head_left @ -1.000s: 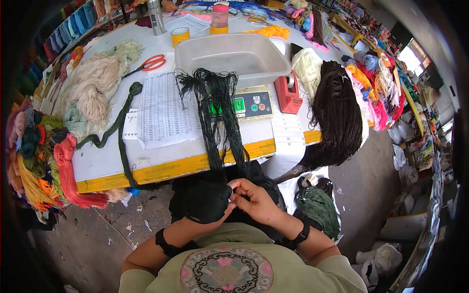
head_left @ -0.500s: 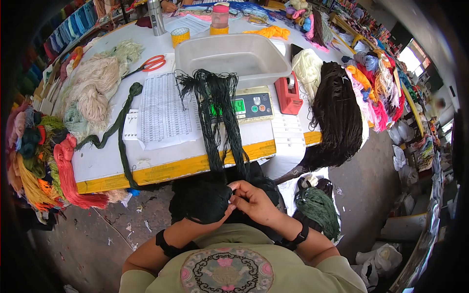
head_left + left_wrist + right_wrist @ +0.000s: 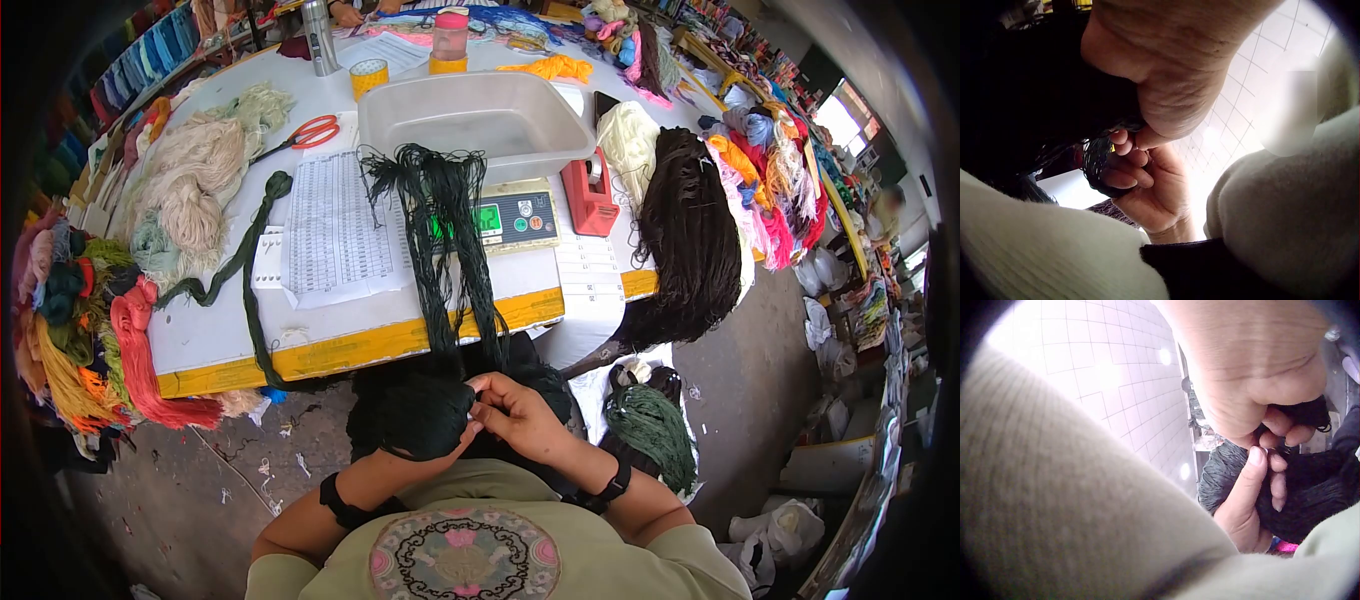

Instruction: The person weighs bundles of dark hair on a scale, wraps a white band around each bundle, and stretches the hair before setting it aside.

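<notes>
In the head view a thick skein of dark green yarn [image 3: 412,415] lies at the person's lap, just below the table edge. The left hand [image 3: 450,446] holds it from beneath, mostly hidden; in the right wrist view the left thumb [image 3: 1244,499] lies along the strands. The right hand [image 3: 528,418] pinches dark strands at the skein's right side, its fingertips against the left hand's. Seen from the left wrist, the right hand [image 3: 1163,194] curls its fingers by a loop of dark yarn [image 3: 1092,167]. More dark green yarn [image 3: 432,260] hangs from the scale over the table edge.
Behind the hanging yarn stand a digital scale [image 3: 525,222] and a grey plastic tub [image 3: 540,130]. A red tape dispenser [image 3: 590,195], dark brown yarn [image 3: 690,230], printed sheets [image 3: 335,225] and orange-handled scissors [image 3: 315,130] lie around. A green skein [image 3: 650,430] rests low at the right.
The lit digits on the scale have changed. Both hands stay at the same place on the skein, with barely any finger movement. Another person's hands at the far table edge have shifted.
</notes>
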`<state>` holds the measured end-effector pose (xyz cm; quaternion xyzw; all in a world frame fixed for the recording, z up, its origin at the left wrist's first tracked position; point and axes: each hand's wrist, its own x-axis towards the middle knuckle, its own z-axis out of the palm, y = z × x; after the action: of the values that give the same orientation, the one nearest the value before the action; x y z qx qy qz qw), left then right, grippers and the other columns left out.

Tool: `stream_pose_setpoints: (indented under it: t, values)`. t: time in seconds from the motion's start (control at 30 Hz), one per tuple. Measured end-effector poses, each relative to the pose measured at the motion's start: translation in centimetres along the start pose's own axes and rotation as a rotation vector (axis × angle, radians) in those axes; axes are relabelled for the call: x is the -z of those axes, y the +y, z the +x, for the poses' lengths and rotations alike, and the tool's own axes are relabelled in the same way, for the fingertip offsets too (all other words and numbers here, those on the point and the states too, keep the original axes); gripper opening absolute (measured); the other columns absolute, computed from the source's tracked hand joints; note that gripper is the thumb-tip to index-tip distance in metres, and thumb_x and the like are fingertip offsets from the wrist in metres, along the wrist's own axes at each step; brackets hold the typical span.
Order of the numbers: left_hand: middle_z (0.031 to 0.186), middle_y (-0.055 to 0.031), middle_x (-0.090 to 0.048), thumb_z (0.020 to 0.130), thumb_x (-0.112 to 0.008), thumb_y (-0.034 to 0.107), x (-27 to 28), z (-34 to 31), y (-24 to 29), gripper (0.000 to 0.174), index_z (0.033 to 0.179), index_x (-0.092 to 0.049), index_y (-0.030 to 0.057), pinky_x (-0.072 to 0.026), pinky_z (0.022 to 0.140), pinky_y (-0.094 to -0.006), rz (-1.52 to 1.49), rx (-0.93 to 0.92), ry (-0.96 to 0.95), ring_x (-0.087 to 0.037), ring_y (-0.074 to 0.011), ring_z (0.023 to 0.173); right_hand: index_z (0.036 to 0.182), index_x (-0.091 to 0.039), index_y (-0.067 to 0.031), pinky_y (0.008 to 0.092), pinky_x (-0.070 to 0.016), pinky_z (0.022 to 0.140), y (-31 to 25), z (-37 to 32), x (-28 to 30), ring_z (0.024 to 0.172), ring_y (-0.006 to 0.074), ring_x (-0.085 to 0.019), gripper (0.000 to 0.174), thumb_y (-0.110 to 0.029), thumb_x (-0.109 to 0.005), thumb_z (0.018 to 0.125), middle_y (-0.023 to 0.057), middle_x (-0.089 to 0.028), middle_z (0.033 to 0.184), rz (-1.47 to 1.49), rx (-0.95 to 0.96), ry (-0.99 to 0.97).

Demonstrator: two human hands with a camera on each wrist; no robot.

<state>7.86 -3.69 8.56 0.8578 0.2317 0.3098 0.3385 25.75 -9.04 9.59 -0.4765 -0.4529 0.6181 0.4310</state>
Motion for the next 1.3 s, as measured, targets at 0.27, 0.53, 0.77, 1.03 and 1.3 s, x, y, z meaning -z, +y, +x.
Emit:
stream_pose_setpoints:
  t: [0.27,0.53,0.77,1.03,1.3]
  values:
    - [0.086,-0.0057,-0.063,0.088,-0.066,0.007,0.16,0.05,0.14,0.049,0.135,-0.052,0.0025,-0.0494,0.072,-0.0331,0.029,0.017,-0.013,-0.062,-0.0197,0.079,0.118,-0.053,-0.0001,0.0212,-0.0462,0.077,0.08,-0.01,0.08,0.086,0.0037,-0.057,0.018,-0.002,-0.053,0.100,0.0011,-0.065,0.093,0.003,-0.008,-0.009]
    - [0.086,-0.0062,-0.064,0.088,-0.066,0.008,-0.07,-0.11,-0.17,0.049,0.135,-0.052,0.0022,-0.0497,0.073,-0.0332,-0.003,0.034,-0.032,-0.063,-0.0202,0.081,0.117,-0.053,-0.0001,0.0213,-0.0462,0.077,0.25,0.00,0.14,0.087,0.0039,-0.057,0.018,-0.002,-0.053,0.100,0.0013,-0.065,0.094,0.000,-0.010,-0.011]
    - [0.089,-0.0074,-0.064,0.087,-0.068,0.008,0.05,-0.08,0.00,0.047,0.130,-0.053,0.0010,-0.0503,0.075,-0.0349,0.038,0.014,-0.017,-0.064,-0.0224,0.083,0.118,-0.053,-0.0001,0.0223,-0.0477,0.078,0.47,0.05,0.18,0.087,0.0048,-0.058,0.018,-0.001,-0.052,0.100,0.0019,-0.064,0.096,0.026,-0.005,-0.021]
    - [0.098,-0.0114,-0.065,0.087,-0.069,0.010,0.12,-0.26,-0.01,0.044,0.127,-0.054,0.0000,-0.0506,0.082,-0.0359,0.025,0.060,-0.063,-0.064,-0.0252,0.093,0.118,-0.052,-0.0002,0.0230,-0.0484,0.078,0.54,0.03,0.08,0.087,0.0052,-0.059,0.018,-0.001,-0.052,0.100,0.0021,-0.064,0.096,0.042,-0.035,-0.016]
    - [0.103,-0.0126,-0.065,0.087,-0.069,0.011,-0.11,-0.50,-0.33,0.041,0.124,-0.056,-0.0001,-0.0506,0.084,-0.0361,0.022,0.073,-0.073,-0.064,-0.0262,0.096,0.118,-0.053,-0.0006,0.0232,-0.0482,0.078,0.64,0.05,0.12,0.087,0.0049,-0.058,0.018,-0.001,-0.052,0.100,0.0016,-0.064,0.095,0.018,-0.038,-0.017]
